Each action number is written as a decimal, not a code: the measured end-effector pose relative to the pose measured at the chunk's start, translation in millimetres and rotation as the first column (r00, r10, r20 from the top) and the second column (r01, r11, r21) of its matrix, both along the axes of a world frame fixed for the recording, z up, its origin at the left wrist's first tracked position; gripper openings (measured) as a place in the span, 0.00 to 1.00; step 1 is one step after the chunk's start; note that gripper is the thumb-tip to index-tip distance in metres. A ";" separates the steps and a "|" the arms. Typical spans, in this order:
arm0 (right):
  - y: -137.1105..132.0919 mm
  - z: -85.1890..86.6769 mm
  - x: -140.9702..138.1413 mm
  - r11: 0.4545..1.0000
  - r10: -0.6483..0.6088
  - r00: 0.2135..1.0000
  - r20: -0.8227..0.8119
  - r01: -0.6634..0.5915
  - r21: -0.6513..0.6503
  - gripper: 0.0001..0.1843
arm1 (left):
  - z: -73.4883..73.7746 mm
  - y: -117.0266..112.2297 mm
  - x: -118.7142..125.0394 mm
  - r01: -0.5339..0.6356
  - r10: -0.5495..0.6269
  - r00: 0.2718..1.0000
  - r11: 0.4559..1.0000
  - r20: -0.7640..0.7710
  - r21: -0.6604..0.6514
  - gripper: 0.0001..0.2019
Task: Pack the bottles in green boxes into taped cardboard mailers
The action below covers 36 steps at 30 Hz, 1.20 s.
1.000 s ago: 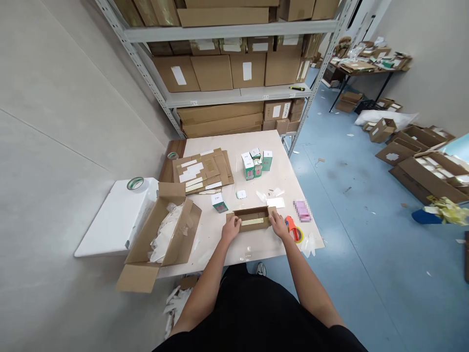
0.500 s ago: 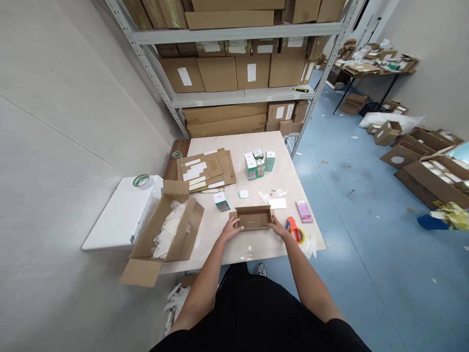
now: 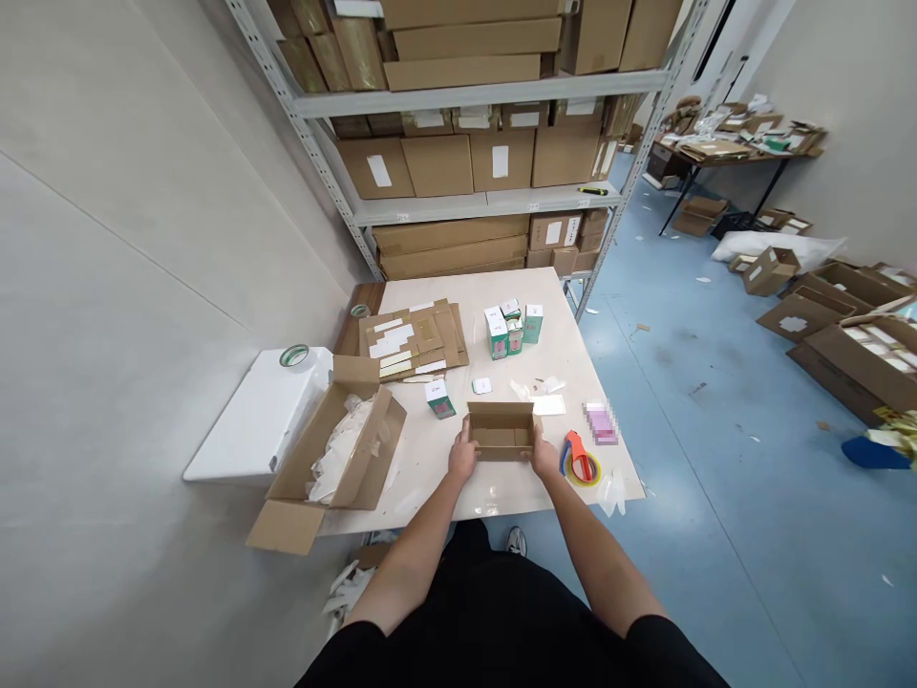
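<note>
Carton (image 3: 501, 419), small, brown, open-topped: on the near part of the desk (image 3: 430, 483), directly between the two hands, inner side turned to the viewer. Whether its base rests flat or is lifted cannot be told.

Left hand (image 3: 462, 454): grasping the carton's left end. Right hand (image 3: 545, 453): grasping its right end, near the red tape cutter (image 3: 577, 454).

Small box (image 3: 439, 399), white and green: beyond the left hand, to its left, well apart from the three green boxes (image 3: 514, 330) farther back.

Obscured: the carton's ends, partly behind the hands; its underside; some fingertips. Pink item (image 3: 601, 421), right side of desk: pixelated, unidentifiable. Contents of the large box (image 3: 377, 463), left: white, crumpled, hard to make out. Upper shelf cartons (image 3: 477, 40): cut off by the top edge.

Changes: one second ago a pale strip shows along the carton's near side; now it is out of sight and more of the interior faces the viewer. Left hand: shifted from the near left corner, half a second ago, to the end wall.
</note>
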State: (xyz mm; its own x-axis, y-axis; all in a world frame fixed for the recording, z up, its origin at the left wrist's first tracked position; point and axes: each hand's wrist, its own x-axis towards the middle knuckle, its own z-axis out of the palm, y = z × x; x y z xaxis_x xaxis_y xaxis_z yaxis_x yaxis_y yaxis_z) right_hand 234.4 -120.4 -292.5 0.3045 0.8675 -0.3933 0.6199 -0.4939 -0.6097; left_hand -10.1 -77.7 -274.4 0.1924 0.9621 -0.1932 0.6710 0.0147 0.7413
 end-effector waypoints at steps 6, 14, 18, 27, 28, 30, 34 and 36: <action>-9.1 19.5 16.4 0.992 0.130 0.991 0.014 -0.129 -0.011 0.46 | 22.7 -26.0 -9.4 0.093 -0.077 0.990 0.986 -0.119 0.141 0.06; -12.5 45.6 -7.1 0.945 0.222 0.972 0.078 -0.234 0.226 0.42 | 41.8 -74.1 -54.0 -0.073 0.103 0.986 0.973 -0.128 0.218 0.04; 5.0 61.0 -42.6 0.906 0.235 0.969 0.071 -0.245 0.346 0.41 | 48.1 -101.4 -81.5 -0.205 0.242 0.960 0.951 -0.143 0.231 0.03; 51.7 112.1 -155.6 0.700 0.516 0.853 0.083 -0.475 0.533 0.34 | 59.4 -166.0 -131.0 -0.396 0.442 0.885 0.880 -0.149 0.263 0.05; 55.5 117.3 -170.0 0.674 0.550 0.831 0.089 -0.504 0.540 0.33 | 59.3 -172.2 -136.3 -0.420 0.463 0.875 0.871 -0.139 0.255 0.05; 62.7 126.8 -200.2 0.619 0.617 0.780 0.107 -0.565 0.545 0.32 | 59.8 -182.5 -146.8 -0.468 0.503 0.857 0.851 -0.114 0.238 0.04; 74.8 140.2 -264.5 0.501 0.733 0.664 0.149 -0.675 0.542 0.30 | 63.2 -194.8 -168.2 -0.527 0.553 0.830 0.822 -0.078 0.219 0.03; 79.6 142.0 -295.5 0.448 0.774 0.615 0.154 -0.703 0.553 0.28 | 64.8 -197.4 -179.2 -0.535 0.563 0.821 0.817 -0.095 0.216 0.03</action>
